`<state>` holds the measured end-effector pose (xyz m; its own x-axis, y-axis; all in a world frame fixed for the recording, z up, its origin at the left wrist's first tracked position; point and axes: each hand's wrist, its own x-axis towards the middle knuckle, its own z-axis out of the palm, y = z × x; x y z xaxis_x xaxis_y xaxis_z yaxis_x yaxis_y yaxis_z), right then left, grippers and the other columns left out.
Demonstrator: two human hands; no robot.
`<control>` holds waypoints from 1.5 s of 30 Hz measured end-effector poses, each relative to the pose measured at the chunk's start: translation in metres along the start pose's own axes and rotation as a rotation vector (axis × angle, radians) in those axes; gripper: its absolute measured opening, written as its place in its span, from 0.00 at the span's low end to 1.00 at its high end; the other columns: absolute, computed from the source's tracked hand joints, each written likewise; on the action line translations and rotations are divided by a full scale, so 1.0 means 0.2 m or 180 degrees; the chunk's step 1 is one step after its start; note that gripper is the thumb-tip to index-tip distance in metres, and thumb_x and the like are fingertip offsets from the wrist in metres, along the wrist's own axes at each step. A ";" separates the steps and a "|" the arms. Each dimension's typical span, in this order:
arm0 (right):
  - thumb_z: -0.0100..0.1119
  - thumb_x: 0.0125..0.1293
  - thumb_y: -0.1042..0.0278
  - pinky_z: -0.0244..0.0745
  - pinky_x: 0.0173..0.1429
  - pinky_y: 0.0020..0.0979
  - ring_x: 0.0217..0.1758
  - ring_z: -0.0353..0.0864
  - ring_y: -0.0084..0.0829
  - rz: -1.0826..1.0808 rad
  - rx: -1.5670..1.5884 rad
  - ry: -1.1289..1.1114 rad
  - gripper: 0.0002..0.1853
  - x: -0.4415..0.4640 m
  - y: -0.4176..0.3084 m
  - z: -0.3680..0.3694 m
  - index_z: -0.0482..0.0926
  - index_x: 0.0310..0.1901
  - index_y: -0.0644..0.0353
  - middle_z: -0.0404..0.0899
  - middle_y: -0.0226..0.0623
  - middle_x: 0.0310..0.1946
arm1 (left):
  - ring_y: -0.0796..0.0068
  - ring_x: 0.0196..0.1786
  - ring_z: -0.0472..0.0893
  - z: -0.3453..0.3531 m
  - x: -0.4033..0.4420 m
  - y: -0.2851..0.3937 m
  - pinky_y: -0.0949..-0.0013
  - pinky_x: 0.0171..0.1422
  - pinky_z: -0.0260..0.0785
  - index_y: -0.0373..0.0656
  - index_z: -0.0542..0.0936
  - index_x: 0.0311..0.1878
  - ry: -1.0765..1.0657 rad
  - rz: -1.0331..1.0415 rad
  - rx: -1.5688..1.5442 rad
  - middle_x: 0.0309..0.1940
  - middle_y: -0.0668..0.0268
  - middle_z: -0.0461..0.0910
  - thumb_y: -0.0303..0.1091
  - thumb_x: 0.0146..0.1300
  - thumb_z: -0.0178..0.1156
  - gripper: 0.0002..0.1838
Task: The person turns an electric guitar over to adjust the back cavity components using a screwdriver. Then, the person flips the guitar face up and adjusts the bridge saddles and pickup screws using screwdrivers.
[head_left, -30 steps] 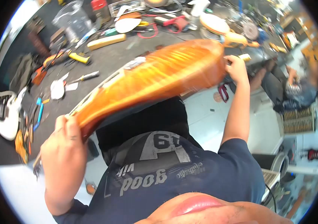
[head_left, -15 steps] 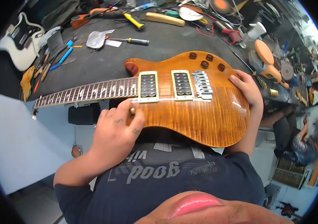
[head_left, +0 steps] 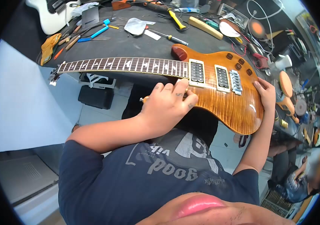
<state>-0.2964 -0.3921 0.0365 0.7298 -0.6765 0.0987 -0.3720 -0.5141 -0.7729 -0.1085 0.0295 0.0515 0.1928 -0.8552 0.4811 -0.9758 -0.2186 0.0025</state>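
Note:
An amber flame-top electric guitar (head_left: 227, 107) lies face up, tilted, partly over the dark workbench's near edge, with its neck pointing left. My left hand (head_left: 169, 105) is closed around the body's near horn, by the neck joint. Its fingertips reach the neck pickup's frame, and a small metal button shows beside the wrist. At the tail end, my right hand (head_left: 267, 95) grips the body's rim, thumb on top and the other fingers mostly hidden. Two cream-framed pickups (head_left: 196, 72), a silver bridge (head_left: 236, 82) and several dark knobs (head_left: 239, 62) sit on the top.
Across the workbench (head_left: 137, 47) lie a screwdriver (head_left: 177, 40), a yellow-handled tool (head_left: 177, 19), a wooden handle-like piece (head_left: 206, 28) and blue tools (head_left: 98, 33). A white guitar body (head_left: 53, 18) stands at far left. An orange sander (head_left: 286, 84) is at right. Another person (head_left: 299, 180) sits lower right.
The view has shifted, so the guitar and bench appear farther right or higher. The guitar's neck now lies nearer level in view. Both hands keep their hold on the body.

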 end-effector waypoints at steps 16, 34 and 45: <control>0.72 0.65 0.58 0.69 0.73 0.47 0.68 0.75 0.51 -0.1547 -0.1474 0.0051 0.27 -0.26 -0.76 0.47 0.79 0.62 0.63 0.80 0.48 0.61 | 0.63 0.43 0.82 0.00 0.10 -0.11 0.60 0.45 0.71 0.42 0.81 0.52 -0.0558 -0.0047 -0.0938 0.53 0.61 0.78 0.36 0.53 0.74 0.23; 0.70 0.60 0.36 0.41 0.85 0.59 0.86 0.50 0.57 -0.1465 -0.2034 -0.0429 0.57 -0.31 -0.84 0.72 0.56 0.81 0.64 0.56 0.51 0.83 | 0.51 0.80 0.67 0.05 -0.08 -0.51 0.40 0.83 0.53 0.40 0.68 0.78 -0.0389 -0.0903 0.0489 0.77 0.54 0.70 0.23 0.58 0.68 0.41; 0.74 0.63 0.52 0.54 0.83 0.53 0.84 0.57 0.57 -0.1109 -0.1486 -0.0009 0.42 -0.27 -0.71 0.47 0.70 0.74 0.65 0.66 0.52 0.78 | 0.48 0.80 0.66 0.07 -0.07 -0.48 0.39 0.83 0.52 0.39 0.68 0.77 -0.0519 -0.1041 0.0528 0.77 0.53 0.69 0.29 0.60 0.69 0.40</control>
<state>-0.2289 -0.2334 0.0818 0.8558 -0.4246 0.2954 -0.3227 -0.8846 -0.3367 -0.0164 0.0567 0.0323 0.5174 -0.7884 0.3327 -0.8330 -0.5531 -0.0154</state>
